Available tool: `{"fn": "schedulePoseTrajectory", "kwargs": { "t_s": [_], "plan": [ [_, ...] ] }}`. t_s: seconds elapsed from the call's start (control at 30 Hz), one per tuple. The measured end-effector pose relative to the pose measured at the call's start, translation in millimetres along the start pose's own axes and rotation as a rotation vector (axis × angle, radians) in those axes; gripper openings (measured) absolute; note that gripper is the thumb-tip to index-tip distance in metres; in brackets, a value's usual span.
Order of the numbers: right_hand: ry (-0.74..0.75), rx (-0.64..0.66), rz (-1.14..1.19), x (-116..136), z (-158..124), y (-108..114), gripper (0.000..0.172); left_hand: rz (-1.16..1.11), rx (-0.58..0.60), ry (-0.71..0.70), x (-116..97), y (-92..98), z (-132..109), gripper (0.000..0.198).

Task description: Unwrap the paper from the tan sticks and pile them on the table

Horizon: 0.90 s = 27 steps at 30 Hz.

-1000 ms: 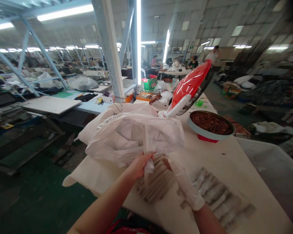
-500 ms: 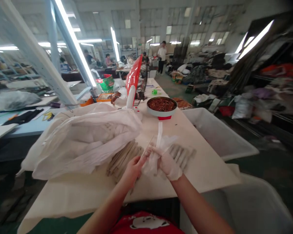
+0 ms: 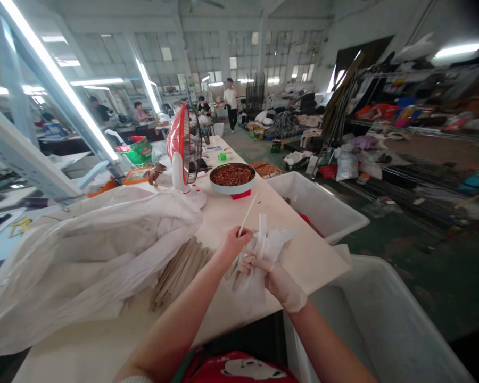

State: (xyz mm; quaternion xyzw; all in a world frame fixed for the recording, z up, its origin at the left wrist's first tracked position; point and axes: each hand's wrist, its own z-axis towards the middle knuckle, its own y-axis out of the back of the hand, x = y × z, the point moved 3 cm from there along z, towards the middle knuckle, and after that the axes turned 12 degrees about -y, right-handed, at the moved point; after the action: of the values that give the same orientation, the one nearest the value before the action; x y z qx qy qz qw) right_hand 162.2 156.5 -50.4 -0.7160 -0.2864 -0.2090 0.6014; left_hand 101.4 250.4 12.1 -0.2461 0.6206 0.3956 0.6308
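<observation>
My left hand (image 3: 236, 243), bare, is closed on a thin pale stick (image 3: 248, 214) that points up and away. Just to its right, my right hand (image 3: 281, 282) wears a thin whitish glove, and its fingers are closed on a crumpled translucent plastic bag (image 3: 259, 290). A flat white band of plastic stands up from the bag. Under and left of my left forearm lies a pile of tan fabric strips (image 3: 179, 274). More of these strips show partly behind the bag, between my hands.
A large white sack (image 3: 91, 255) covers the table's left side. Beyond my hands stand a red and white fan (image 3: 179, 154) and a round tin (image 3: 232, 183) of brown pieces. Pale plastic bins (image 3: 323, 207) adjoin the right edge. Several people are farther back, one standing (image 3: 230, 101).
My view has turned right, so the table's things sit farther left. My left hand has moved up and away from my right hand, with the pale stick now plainly visible in it.
</observation>
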Motion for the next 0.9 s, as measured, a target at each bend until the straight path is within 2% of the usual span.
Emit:
{"fn": "schedulePoseTrajectory", "kwargs": {
  "t_s": [0.1, 0.23, 0.43, 0.57, 0.67, 0.77, 0.83, 0.9],
  "plan": [
    [-0.013, 0.053, 0.095, 4, -2, 6, 0.019, -0.096, 0.001, 0.048, -1, -2.1, -2, 0.021],
    [-0.077, 0.12, 0.06, 2, 0, 3, 0.01, -0.019, 0.033, 0.04, 2, -5.4, 4, 0.024],
    [-0.231, 0.118, 0.092, -8, 9, 16, 0.025, 0.029, 0.022, 0.034, 6, -2.4, 11, 0.013],
    [-0.138, 0.076, 0.2, 3, 15, 36, 0.018, 0.14, -0.007, -0.001, 16, 1.6, -1, 0.018],
    [-0.003, -0.054, 0.235, 19, 11, 52, 0.013, 0.271, 0.131, 0.047, 34, -5.2, -24, 0.023],
    [0.055, -0.215, 0.283, 32, -2, 67, 0.01, 0.256, 0.315, 0.158, 50, -19.9, -49, 0.019],
    [0.072, -0.254, 0.309, 37, -14, 77, 0.008, 0.187, 0.397, 0.197, 53, -31.4, -59, 0.016],
    [0.103, -0.229, 0.321, 42, -26, 89, 0.008, 0.129, 0.454, 0.22, 51, -42.5, -62, 0.015]
  ]
}}
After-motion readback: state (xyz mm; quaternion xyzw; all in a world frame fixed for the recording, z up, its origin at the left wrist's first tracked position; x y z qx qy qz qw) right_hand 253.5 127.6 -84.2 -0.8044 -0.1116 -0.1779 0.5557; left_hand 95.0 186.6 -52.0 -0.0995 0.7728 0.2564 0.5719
